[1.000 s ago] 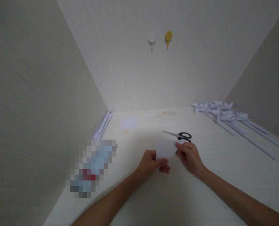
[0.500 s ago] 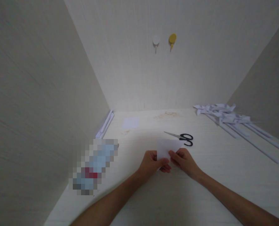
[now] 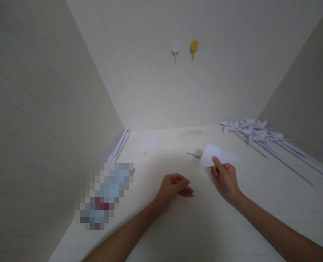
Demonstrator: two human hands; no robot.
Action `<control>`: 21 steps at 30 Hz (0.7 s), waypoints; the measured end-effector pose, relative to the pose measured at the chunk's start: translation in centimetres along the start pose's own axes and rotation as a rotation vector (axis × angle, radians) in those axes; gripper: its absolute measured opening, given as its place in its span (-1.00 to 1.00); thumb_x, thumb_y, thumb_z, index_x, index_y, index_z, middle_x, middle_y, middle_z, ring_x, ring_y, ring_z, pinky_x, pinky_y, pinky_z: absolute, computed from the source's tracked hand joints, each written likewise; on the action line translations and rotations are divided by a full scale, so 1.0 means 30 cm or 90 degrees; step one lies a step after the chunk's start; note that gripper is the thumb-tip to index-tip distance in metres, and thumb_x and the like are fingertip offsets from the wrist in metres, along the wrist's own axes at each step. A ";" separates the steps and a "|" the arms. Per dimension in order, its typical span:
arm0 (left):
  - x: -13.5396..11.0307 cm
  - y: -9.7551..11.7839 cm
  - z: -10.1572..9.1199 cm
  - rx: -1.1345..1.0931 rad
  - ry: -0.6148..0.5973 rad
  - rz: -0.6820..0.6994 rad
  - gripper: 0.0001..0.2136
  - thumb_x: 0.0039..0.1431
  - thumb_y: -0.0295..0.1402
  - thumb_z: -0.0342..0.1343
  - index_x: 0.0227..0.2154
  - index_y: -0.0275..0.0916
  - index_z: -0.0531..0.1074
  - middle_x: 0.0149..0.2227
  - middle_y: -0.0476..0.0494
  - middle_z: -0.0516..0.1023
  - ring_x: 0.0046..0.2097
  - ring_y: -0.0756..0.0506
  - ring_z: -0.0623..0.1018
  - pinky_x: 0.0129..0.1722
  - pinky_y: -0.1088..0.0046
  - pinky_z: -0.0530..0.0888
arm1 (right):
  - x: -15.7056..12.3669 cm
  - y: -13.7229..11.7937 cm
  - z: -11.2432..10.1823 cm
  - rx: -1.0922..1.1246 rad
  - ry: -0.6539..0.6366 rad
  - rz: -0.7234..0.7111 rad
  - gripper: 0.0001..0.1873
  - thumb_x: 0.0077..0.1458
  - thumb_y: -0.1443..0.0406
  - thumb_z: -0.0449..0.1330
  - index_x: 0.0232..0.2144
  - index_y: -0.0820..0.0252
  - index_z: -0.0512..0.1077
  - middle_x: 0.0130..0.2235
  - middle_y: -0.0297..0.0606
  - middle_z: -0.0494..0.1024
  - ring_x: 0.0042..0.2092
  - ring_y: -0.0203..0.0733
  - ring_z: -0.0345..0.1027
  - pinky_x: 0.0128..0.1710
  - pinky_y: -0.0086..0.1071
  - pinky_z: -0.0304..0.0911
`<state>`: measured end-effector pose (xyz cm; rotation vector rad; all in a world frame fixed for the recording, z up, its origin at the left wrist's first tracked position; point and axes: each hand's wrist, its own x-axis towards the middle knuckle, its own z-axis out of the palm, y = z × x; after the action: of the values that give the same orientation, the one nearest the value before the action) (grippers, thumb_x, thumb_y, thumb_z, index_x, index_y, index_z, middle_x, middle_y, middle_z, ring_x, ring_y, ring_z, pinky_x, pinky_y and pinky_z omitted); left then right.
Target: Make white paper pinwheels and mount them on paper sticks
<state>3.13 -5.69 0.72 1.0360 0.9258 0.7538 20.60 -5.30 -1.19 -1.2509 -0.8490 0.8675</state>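
My right hand pinches a small white sheet of paper by its near edge and holds it out flat, right of centre. The sheet covers most of the scissors; only the blade tips stick out to its left. My left hand rests just above the table with fingers loosely curled and nothing in them, a short way left of the paper.
A pile of white paper pinwheels on long sticks lies at the back right. White rods lie along the left wall. A small paper square sits at the back. Two hooks are on the rear wall.
My left hand has let go of the paper. My right hand has carried the sheet up and to the right, over the scissors' handles.
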 end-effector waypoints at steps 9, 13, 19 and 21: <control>-0.011 -0.011 0.001 0.024 -0.133 -0.028 -0.73 -0.27 -0.24 0.23 -0.60 -0.41 0.42 -0.63 -0.14 0.49 -0.58 -0.02 0.48 -0.52 0.49 0.43 | -0.144 -0.015 0.058 -0.164 -0.398 -0.066 -0.58 -0.06 0.10 0.03 -0.78 0.23 0.26 -0.76 -0.37 0.25 -0.66 -0.37 0.05 -0.66 -0.48 -0.06; -0.011 -0.010 -0.003 0.041 -0.136 -0.047 -0.78 -0.23 -0.29 0.20 -0.63 -0.40 0.41 -0.64 -0.12 0.48 -0.59 0.00 0.47 -0.53 0.50 0.42 | -0.106 -0.017 0.039 -0.179 -0.324 -0.071 -0.58 -0.09 0.10 0.07 -0.80 0.23 0.20 -0.77 -0.41 0.17 -0.67 -0.40 -0.02 -0.69 -0.49 -0.11; -0.002 -0.012 0.004 0.047 -0.104 -0.051 -0.78 -0.26 -0.29 0.20 -0.66 -0.40 0.39 -0.66 -0.11 0.47 -0.62 0.01 0.45 -0.53 0.50 0.41 | -0.049 -0.008 0.008 -0.106 -0.074 -0.092 -0.55 -0.06 0.09 0.09 -0.78 0.21 0.10 -0.74 -0.47 0.05 -0.66 -0.44 -0.12 -0.69 -0.48 -0.19; -0.003 -0.011 0.006 0.043 -0.103 -0.049 -0.76 -0.28 -0.27 0.20 -0.68 -0.41 0.38 -0.66 -0.11 0.47 -0.62 0.02 0.45 -0.54 0.50 0.41 | -0.038 -0.006 0.003 -0.079 -0.035 -0.093 -0.54 -0.06 0.10 0.10 -0.79 0.21 0.10 -0.74 -0.47 0.05 -0.66 -0.44 -0.13 -0.68 -0.48 -0.19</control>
<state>3.29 -5.94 0.46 1.0982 0.8508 0.5693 20.04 -6.32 -1.06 -1.2600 -1.0382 0.7437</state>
